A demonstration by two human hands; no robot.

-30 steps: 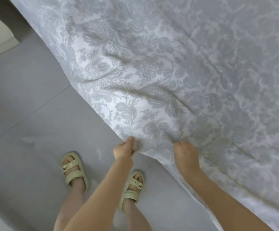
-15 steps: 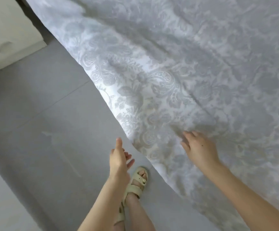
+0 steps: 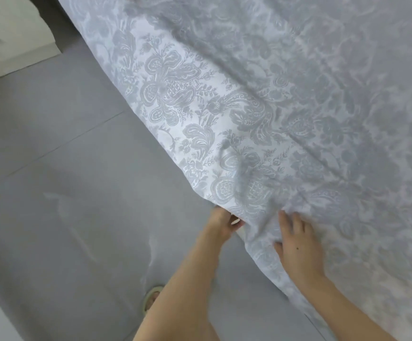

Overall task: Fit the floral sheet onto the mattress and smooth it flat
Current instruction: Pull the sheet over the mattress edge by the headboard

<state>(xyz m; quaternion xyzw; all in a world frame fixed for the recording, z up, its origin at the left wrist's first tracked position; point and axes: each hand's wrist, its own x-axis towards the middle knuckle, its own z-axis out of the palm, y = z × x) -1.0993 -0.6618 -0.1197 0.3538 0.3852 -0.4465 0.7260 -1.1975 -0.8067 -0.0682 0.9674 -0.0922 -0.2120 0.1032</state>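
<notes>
Two hands meet the pale white cotton sheet printed with grey-blue flowers point(image 3: 261, 99). It lies spread over the mattress, hiding it, with its near edge hanging toward the grey tiled floor point(image 3: 64, 193). The left hand point(image 3: 221, 223) curls its fingers round the hem. The right hand point(image 3: 298, 244) lies flat on the cloth just beside it, fingers spread. The fabric looks light, limp and quick to crease, so the hem seems the best hold. Soft folds fan out from the grip.
</notes>
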